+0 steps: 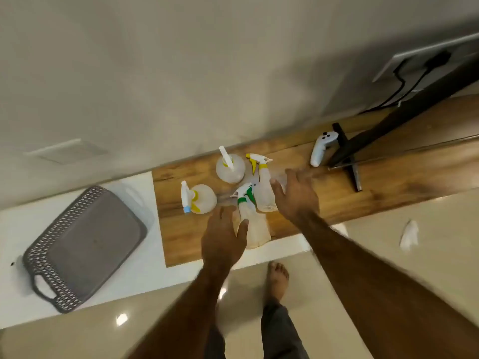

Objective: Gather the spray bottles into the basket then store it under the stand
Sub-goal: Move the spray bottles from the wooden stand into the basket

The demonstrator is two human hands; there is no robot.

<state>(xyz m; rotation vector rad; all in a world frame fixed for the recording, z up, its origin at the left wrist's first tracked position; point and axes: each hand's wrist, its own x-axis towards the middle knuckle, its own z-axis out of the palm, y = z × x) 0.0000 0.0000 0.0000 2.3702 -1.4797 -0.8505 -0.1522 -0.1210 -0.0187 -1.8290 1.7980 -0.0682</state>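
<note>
Four spray bottles stand clustered on the wooden top ahead of my hands. The green-trigger bottle sits just off my left thumb, and the tall yellow-trigger bottle stands beside my right fingers. Beyond my left hand are two round ones: the blue-tipped round bottle out to its far left, and the white-nozzle round bottle farther forward between both hands.

Both hands are spread, fingers apart, gripping nothing yet. My left is closing toward the green-trigger bottle; my right hand hovers by the tall bottle, and blur keeps me from telling whether it touches.

To do this well, I judge I should wrap each bottle around its body below the trigger, not pinch the nozzle, so neither tips into its neighbour. They stand close, so I lift straight up before swinging.

The grey basket lies well off to my left on the white surface, mouth up, so the carry goes across my left side. A white controller rests beyond my right hand; I keep clear of it.
</note>
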